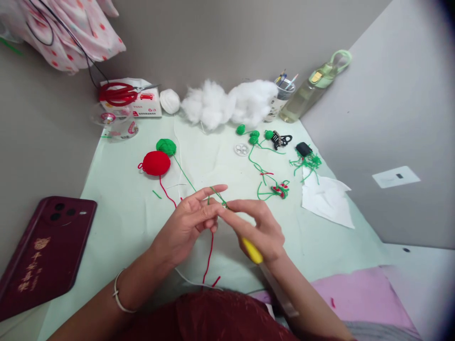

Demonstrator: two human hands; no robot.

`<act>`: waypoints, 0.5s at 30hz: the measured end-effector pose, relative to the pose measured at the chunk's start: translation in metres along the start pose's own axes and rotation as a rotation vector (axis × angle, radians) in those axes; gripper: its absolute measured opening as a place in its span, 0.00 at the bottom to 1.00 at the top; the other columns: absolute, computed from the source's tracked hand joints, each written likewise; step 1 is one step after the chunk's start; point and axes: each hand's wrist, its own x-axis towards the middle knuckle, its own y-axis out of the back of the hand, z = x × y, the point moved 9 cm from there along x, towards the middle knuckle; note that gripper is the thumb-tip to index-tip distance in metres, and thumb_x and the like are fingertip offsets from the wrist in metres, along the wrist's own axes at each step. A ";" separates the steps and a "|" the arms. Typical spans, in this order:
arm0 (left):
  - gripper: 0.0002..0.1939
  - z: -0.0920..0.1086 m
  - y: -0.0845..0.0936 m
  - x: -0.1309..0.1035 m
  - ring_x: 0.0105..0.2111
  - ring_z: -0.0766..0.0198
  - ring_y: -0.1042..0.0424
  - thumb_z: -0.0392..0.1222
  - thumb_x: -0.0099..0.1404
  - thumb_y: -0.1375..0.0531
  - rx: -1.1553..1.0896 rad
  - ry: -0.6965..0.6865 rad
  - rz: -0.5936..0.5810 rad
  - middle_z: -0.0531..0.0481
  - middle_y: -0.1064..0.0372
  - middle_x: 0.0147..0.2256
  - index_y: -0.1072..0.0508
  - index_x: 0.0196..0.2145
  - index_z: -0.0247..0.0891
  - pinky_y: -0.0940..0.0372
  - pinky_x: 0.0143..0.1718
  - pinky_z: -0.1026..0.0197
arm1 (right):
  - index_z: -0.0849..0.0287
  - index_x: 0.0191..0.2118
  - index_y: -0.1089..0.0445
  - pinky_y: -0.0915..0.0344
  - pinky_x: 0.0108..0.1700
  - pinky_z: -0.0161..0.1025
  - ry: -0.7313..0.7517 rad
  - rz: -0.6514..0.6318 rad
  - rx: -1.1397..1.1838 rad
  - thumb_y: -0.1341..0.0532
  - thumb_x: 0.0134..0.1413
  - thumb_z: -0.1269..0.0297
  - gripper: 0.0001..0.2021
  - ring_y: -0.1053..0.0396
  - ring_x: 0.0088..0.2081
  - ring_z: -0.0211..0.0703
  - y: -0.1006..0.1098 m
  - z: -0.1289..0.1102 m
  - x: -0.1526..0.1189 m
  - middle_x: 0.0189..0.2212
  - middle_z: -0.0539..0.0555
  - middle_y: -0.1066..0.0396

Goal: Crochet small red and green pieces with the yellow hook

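My right hand (261, 227) is closed around a crochet hook with a yellow handle (252, 251), its tip at the fingertips of my left hand (188, 218). Green yarn (184, 174) runs from a green yarn ball (167, 146) to my left hand and loops over its raised index finger; the thumb and other fingers pinch the yarn near the hook. The small work between the fingertips is mostly hidden. A red strand (209, 258) hangs below my left hand, and another red strand leads from a red yarn ball (156, 163) towards it.
White stuffing (209, 104) lies along the back wall beside a cup of pens (280, 97) and a bottle (313, 90). Red-handled scissors (119, 94) rest on a box at left. Green crocheted pieces (254, 137) and white paper (327, 199) lie right; a phone (53, 251) lies left.
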 end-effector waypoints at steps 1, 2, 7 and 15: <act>0.23 -0.001 0.002 0.001 0.23 0.72 0.40 0.40 0.61 0.26 -0.010 0.011 0.011 0.58 0.34 0.24 0.20 0.54 0.37 0.38 0.28 0.67 | 0.44 0.53 0.21 0.21 0.40 0.43 -0.092 0.056 0.107 0.38 0.68 0.72 0.16 0.20 0.40 0.45 0.005 0.009 0.001 0.40 0.53 0.19; 0.23 0.000 0.004 0.001 0.23 0.72 0.39 0.39 0.61 0.26 -0.008 0.001 0.030 0.58 0.33 0.25 0.19 0.54 0.37 0.37 0.29 0.66 | 0.47 0.50 0.20 0.22 0.38 0.43 -0.196 0.109 0.233 0.38 0.69 0.69 0.12 0.21 0.37 0.44 0.008 0.020 0.001 0.38 0.53 0.19; 0.21 0.013 0.005 -0.002 0.31 0.68 0.29 0.37 0.61 0.26 0.129 -0.156 0.078 0.56 0.27 0.30 0.20 0.52 0.40 0.34 0.34 0.66 | 0.53 0.42 0.19 0.25 0.32 0.41 -0.505 0.120 0.724 0.36 0.69 0.59 0.08 0.26 0.28 0.39 -0.006 0.049 -0.001 0.34 0.52 0.22; 0.31 0.012 0.004 -0.005 0.20 0.75 0.45 0.34 0.62 0.28 0.178 -0.152 0.076 0.59 0.31 0.30 0.26 0.62 0.44 0.49 0.20 0.67 | 0.50 0.43 0.18 0.25 0.41 0.45 -0.432 0.055 0.589 0.35 0.68 0.62 0.06 0.24 0.42 0.46 -0.011 0.043 0.002 0.38 0.54 0.20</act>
